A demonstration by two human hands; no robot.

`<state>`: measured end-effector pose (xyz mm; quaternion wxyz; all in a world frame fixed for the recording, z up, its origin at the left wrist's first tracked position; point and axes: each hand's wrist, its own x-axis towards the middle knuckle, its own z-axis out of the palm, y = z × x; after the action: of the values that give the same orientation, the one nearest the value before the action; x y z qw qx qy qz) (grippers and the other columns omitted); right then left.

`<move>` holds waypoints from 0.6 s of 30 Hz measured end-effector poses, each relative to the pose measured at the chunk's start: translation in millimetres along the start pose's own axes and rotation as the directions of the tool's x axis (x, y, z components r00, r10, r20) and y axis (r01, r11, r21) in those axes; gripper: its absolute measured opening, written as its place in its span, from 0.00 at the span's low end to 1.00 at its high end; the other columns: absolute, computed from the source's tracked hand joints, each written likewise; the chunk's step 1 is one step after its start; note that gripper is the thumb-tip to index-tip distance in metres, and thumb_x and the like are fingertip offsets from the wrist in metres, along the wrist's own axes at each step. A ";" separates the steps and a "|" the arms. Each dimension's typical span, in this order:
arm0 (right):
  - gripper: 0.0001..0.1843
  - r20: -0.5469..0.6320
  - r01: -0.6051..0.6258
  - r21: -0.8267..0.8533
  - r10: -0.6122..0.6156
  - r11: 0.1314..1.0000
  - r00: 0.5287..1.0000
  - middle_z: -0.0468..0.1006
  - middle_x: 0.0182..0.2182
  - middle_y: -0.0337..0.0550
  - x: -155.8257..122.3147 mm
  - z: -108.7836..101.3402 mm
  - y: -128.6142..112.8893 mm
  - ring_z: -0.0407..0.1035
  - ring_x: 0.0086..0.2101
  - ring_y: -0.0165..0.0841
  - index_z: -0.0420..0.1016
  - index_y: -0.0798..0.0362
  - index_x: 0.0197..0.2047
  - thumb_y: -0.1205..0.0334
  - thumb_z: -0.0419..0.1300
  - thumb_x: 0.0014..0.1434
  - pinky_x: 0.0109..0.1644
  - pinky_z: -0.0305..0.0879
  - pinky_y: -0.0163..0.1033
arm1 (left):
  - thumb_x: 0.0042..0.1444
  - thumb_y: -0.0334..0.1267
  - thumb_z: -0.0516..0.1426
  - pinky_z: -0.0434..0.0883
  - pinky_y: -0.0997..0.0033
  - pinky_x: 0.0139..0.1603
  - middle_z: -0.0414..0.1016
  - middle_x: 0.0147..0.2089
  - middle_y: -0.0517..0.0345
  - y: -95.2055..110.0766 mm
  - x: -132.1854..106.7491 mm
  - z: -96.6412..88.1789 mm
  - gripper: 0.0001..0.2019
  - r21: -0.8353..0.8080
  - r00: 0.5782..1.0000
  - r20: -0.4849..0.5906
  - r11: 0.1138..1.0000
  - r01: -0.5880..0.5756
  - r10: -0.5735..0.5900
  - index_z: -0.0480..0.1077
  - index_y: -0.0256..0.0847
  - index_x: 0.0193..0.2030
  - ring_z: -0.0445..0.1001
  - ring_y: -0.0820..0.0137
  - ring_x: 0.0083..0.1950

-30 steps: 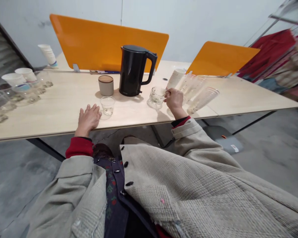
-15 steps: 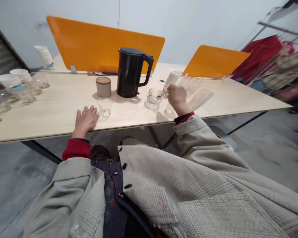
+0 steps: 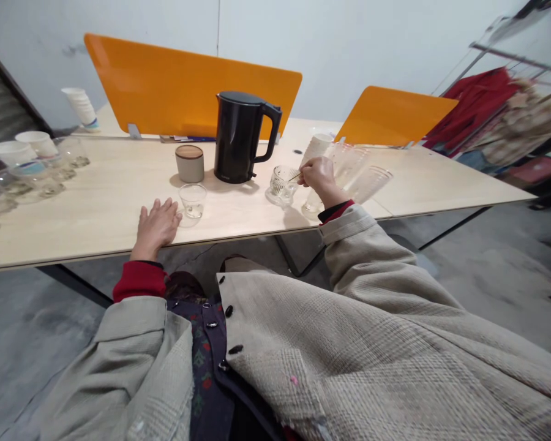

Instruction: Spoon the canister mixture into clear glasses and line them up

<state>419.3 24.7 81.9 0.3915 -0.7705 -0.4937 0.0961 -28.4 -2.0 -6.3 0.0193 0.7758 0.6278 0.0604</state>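
Note:
My left hand (image 3: pixel 156 224) lies flat and open on the pale wooden table (image 3: pixel 96 208), just left of a small clear glass (image 3: pixel 193 201). My right hand (image 3: pixel 318 176) is closed in a pinch on a thin spoon (image 3: pixel 295 177) whose tip reaches into a ribbed glass cup (image 3: pixel 280 183) on a glass saucer. A black electric kettle (image 3: pixel 239 136) stands behind these, with a lidded beige jar (image 3: pixel 189 163) to its left.
Stacks of clear plastic cups (image 3: pixel 358 171) and a paper cup stack (image 3: pixel 316 149) lie on their sides right of my right hand. Several paper cups and glasses (image 3: pixel 27 162) line the table's left end. Orange dividers (image 3: pixel 174 86) stand at the back. Clothes (image 3: pixel 491 104) hang at right.
My right hand rose slightly from beside the ribbed cup and now holds the spoon over it. The left hand stayed flat. The camera shifted a little.

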 end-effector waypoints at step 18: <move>0.10 -0.167 -0.043 0.606 0.180 0.794 0.969 0.76 0.23 0.37 -22.1 -33.0 0.0 0.77 0.23 0.28 0.72 0.55 0.31 0.76 0.58 0.62 0.30 0.79 0.33 | 0.77 0.47 0.38 0.48 0.31 0.85 0.50 0.87 0.51 3.7 -2.1 -4.6 0.32 -0.027 1.000 0.010 0.999 0.019 -0.019 0.58 0.43 0.83 0.46 0.49 0.88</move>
<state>426.1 -10.6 98.9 0.6591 -0.6413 -0.3462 0.1858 -25.8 -5.1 -1.5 0.0333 0.7697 0.6342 0.0646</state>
